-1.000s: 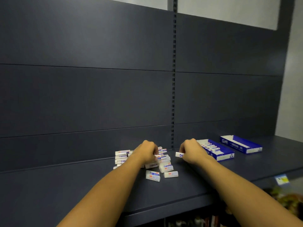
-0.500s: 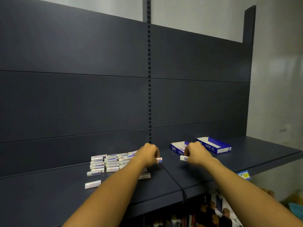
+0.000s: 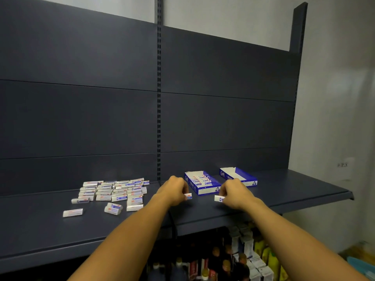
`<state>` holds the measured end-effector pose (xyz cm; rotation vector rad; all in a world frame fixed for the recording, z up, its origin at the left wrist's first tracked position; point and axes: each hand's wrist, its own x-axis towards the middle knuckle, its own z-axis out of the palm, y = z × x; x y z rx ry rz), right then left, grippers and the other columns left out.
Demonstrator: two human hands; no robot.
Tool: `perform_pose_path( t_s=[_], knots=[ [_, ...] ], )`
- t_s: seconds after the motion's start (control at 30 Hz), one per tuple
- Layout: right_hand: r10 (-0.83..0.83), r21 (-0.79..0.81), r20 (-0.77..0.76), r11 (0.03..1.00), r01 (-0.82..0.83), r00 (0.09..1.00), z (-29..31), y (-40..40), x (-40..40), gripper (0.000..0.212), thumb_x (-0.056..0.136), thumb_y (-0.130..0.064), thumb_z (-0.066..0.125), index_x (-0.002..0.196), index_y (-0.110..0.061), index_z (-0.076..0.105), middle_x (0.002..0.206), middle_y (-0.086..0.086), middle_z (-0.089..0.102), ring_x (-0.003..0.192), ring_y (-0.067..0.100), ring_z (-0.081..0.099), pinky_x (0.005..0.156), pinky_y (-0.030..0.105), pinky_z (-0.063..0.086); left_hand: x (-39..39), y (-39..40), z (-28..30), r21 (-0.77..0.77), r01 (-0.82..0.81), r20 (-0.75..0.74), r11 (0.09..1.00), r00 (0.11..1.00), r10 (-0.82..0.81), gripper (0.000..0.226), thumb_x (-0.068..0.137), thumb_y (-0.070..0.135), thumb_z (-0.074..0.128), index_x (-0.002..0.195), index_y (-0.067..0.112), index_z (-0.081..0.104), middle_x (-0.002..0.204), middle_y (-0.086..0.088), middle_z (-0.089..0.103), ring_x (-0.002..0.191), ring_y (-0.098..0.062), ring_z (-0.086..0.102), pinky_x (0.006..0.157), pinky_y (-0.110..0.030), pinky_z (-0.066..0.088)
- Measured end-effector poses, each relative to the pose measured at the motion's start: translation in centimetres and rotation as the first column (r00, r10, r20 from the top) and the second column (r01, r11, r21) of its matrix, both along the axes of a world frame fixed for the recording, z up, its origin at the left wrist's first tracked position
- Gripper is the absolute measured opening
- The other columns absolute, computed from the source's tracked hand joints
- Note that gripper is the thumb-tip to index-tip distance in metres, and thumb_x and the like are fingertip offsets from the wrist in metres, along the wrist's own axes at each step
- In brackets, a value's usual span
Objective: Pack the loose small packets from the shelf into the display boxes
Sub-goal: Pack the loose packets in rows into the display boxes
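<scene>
Several small white packets point(image 3: 113, 192) lie loose on the left of the dark shelf point(image 3: 284, 197). Two blue display boxes stand to the right: the nearer box point(image 3: 207, 190) holds a row of packets, the farther box point(image 3: 248, 179) looks empty. My left hand point(image 3: 175, 190) grips one packet point(image 3: 188, 196) just left of the nearer box. My right hand point(image 3: 233, 191) grips another packet point(image 3: 218, 198) in front of that box. Both hands hover just above the shelf.
The dark back panels point(image 3: 81, 118) rise behind the shelf, with a slotted upright point(image 3: 158, 98) in the middle. Bottles and cartons point(image 3: 233, 258) stand on the level below. A grey wall point(image 3: 334, 118) is to the right.
Both hands have moved right from the loose pile towards the nearer box, each with a packet in it. The view has swung right.
</scene>
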<state>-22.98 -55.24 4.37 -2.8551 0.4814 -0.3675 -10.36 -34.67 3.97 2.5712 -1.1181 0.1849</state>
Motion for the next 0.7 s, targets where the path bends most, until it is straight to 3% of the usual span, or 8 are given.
perform_pose_path(
  t_s=[0.27,0.7],
  knots=[
    [0.073,0.068,0.038,0.995,-0.075,0.997,0.3,-4.7,-0.4,0.017,0.083,-0.018,0.080,0.099,-0.018,0.077,0.107,0.004,0.067,0.096,0.017,0.065,0.090,0.038,0.058,-1.2,-4.1,0.5,-0.001,-0.036,0.030,0.999,0.999,0.036,0.023,0.091,0.021,0.072,0.111,0.009,0.070,0.116,-0.009,0.067,0.102,-0.022,0.066,0.089,-0.037,0.057],
    [0.149,-0.002,0.039,0.989,-0.149,0.988,0.5,-9.6,4.7,0.010,0.083,-0.017,0.079,0.092,-0.021,0.077,0.086,-0.006,0.069,0.081,0.009,0.065,0.075,0.027,0.058,4.5,-9.3,0.8,-0.005,-0.061,0.028,0.998,0.998,0.061,0.024,0.094,0.018,0.069,0.117,0.010,0.068,0.124,-0.009,0.066,0.112,-0.022,0.063,0.096,-0.040,0.056]
  ],
)
